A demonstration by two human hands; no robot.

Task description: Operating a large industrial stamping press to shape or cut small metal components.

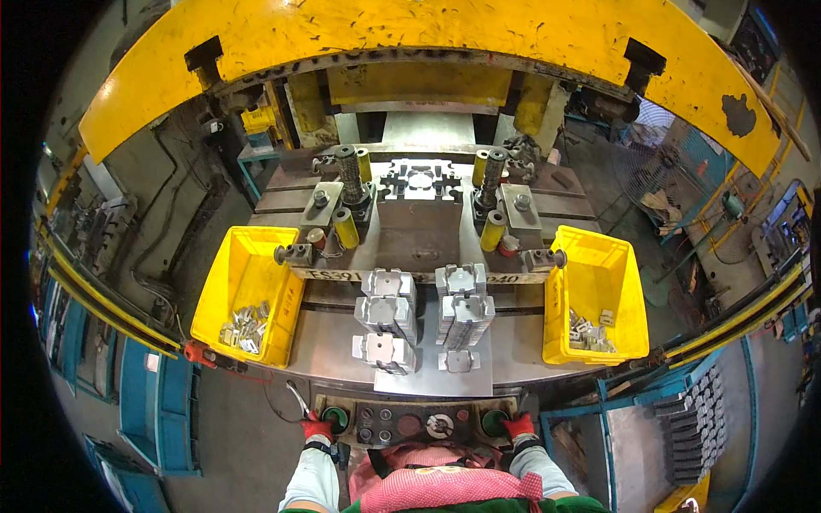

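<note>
My left hand [316,426], in a red glove, is at the left end of the control box, beside a green-ringed round button [335,419]. A slim, pale curved tool [297,398] sticks up out of its closed fingers; its kind is unclear. My right hand [518,426], also red-gloved, rests by the other green-ringed button [494,422]; its fingers are too small to make out. Between them, the control box [386,409] carries several knobs and buttons. Ahead stand stacks of flat grey metal plates [386,309], [464,309] in two columns. Another cut-out metal plate [420,180] lies in the press die.
Yellow bins [220,291], [630,295] with small metal pieces flank the press bed. Guide posts [349,175], [493,179] rise beside the die. The yellow press ram [428,30] hangs overhead. A blue-framed rack [633,445] holds stacked metal parts at right.
</note>
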